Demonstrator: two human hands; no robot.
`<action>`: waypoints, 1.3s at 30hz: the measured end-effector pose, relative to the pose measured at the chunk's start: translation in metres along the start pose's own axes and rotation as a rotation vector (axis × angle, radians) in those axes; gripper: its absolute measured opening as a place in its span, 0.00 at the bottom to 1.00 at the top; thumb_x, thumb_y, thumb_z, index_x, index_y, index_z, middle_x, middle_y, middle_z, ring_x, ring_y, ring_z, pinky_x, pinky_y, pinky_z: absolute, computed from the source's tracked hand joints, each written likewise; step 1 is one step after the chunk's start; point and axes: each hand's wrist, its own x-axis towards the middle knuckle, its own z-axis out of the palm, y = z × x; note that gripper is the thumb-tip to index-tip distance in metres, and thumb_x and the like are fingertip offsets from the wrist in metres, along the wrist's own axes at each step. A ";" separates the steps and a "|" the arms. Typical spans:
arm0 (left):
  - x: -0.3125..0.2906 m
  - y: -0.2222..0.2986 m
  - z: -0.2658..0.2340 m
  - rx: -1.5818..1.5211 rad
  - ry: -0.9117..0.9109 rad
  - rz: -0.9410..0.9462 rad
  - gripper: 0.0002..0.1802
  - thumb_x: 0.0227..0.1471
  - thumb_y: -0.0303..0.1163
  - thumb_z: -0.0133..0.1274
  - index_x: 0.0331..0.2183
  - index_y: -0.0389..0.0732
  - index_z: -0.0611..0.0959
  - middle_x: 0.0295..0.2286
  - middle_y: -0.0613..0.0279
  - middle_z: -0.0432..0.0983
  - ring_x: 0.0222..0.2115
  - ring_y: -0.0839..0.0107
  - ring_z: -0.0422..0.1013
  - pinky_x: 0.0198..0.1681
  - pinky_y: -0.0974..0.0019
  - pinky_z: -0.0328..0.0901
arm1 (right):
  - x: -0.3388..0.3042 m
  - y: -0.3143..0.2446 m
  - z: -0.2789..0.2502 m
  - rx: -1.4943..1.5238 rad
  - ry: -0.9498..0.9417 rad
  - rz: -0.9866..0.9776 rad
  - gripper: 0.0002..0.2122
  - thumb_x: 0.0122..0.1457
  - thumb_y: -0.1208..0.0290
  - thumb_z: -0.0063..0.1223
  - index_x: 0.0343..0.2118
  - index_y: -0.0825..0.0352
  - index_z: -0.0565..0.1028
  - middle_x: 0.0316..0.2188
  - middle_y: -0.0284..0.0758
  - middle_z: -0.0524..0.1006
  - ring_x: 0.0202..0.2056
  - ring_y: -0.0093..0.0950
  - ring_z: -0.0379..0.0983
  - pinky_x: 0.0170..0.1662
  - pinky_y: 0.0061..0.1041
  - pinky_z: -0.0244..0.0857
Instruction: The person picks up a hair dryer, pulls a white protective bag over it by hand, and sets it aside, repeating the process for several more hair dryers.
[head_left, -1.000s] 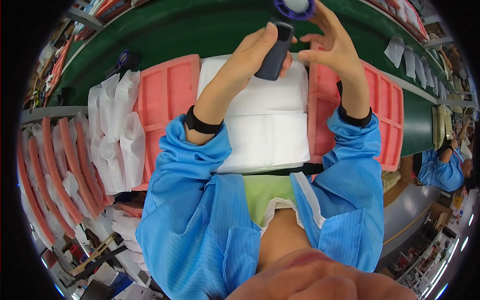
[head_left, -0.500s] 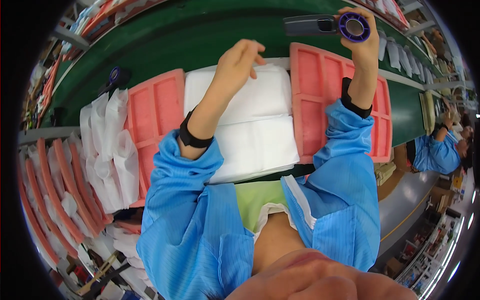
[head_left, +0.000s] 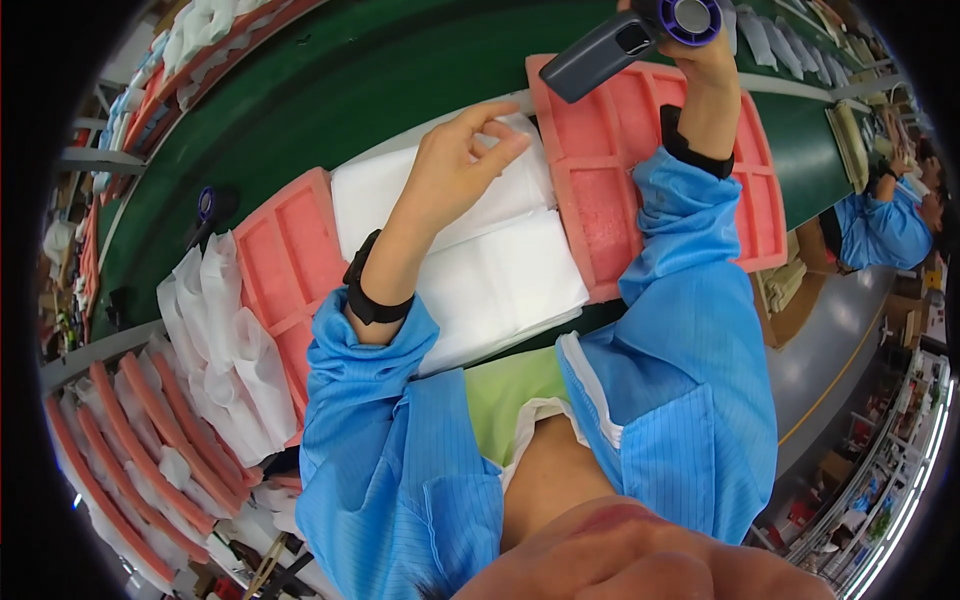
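Note:
My right hand is raised at the top right, wrapped round the head of a hair dryer. It has a dark grey handle and a purple ring round its open end. The handle slants down to the left, over the corner of a pink compartmented foam tray. Holding nothing, my left hand hovers over two piles of white sheets, its fingers apart and slightly bent. The sheets lie between that tray and a second pink foam tray.
White translucent sleeves overlap the left tray. Beyond them, another purple-ringed device rests on the green table. Pink foam trays stand in a row at the lower left. A co-worker in blue is at the far right.
The hair dryer has tilted, its handle end swinging downward, while my right hand moved slightly up and left. My left hand has shifted a little left and down. The whole view has turned somewhat.

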 end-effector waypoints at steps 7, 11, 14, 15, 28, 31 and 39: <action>-0.004 0.026 0.015 -0.006 -0.069 0.055 0.24 0.40 0.35 0.67 0.40 0.35 0.80 0.30 0.61 0.78 0.23 0.78 0.71 0.27 0.75 0.65 | 0.009 0.003 0.042 0.066 -0.213 0.053 0.28 0.36 0.74 0.70 0.43 0.68 0.67 0.39 0.40 0.73 0.37 0.26 0.74 0.40 0.25 0.69; -0.007 0.019 0.020 0.061 -0.075 0.033 0.26 0.37 0.33 0.70 0.39 0.33 0.80 0.29 0.60 0.78 0.23 0.77 0.70 0.28 0.75 0.66 | 0.011 0.020 0.055 0.035 -0.224 0.093 0.27 0.37 0.76 0.68 0.43 0.69 0.69 0.39 0.37 0.74 0.37 0.24 0.74 0.40 0.25 0.69; -0.008 0.018 0.023 -0.005 -0.041 -0.007 0.25 0.36 0.33 0.70 0.37 0.33 0.80 0.28 0.60 0.78 0.23 0.76 0.70 0.29 0.73 0.67 | 0.012 0.020 0.062 -0.010 -0.205 0.075 0.25 0.35 0.79 0.64 0.42 0.70 0.71 0.39 0.35 0.75 0.38 0.23 0.73 0.42 0.24 0.68; -0.009 0.018 0.023 -0.001 -0.047 -0.009 0.25 0.36 0.33 0.70 0.37 0.33 0.80 0.28 0.60 0.78 0.23 0.76 0.70 0.29 0.73 0.67 | 0.012 0.020 0.062 -0.008 -0.198 0.074 0.25 0.35 0.79 0.64 0.42 0.70 0.71 0.39 0.35 0.75 0.38 0.23 0.73 0.42 0.24 0.68; -0.014 0.022 0.028 0.101 0.057 0.122 0.22 0.54 0.45 0.55 0.37 0.34 0.72 0.20 0.61 0.71 0.21 0.75 0.70 0.26 0.73 0.65 | 0.012 0.018 0.080 0.026 -0.027 0.354 0.28 0.24 0.87 0.47 0.39 0.68 0.72 0.35 0.29 0.74 0.38 0.19 0.69 0.43 0.17 0.62; -0.013 0.027 0.028 0.021 0.044 0.075 0.22 0.58 0.47 0.49 0.35 0.34 0.71 0.20 0.61 0.70 0.19 0.76 0.69 0.23 0.74 0.64 | 0.009 0.055 0.069 -0.022 -0.059 0.166 0.30 0.20 0.88 0.44 0.38 0.69 0.73 0.33 0.28 0.75 0.37 0.20 0.70 0.41 0.17 0.63; -0.016 0.033 0.024 -0.127 0.057 -0.049 0.24 0.64 0.48 0.35 0.30 0.36 0.72 0.16 0.66 0.68 0.13 0.82 0.62 0.14 0.77 0.55 | 0.008 0.049 0.074 -0.047 0.066 0.409 0.32 0.15 0.88 0.44 0.35 0.69 0.74 0.32 0.30 0.76 0.35 0.22 0.72 0.37 0.19 0.66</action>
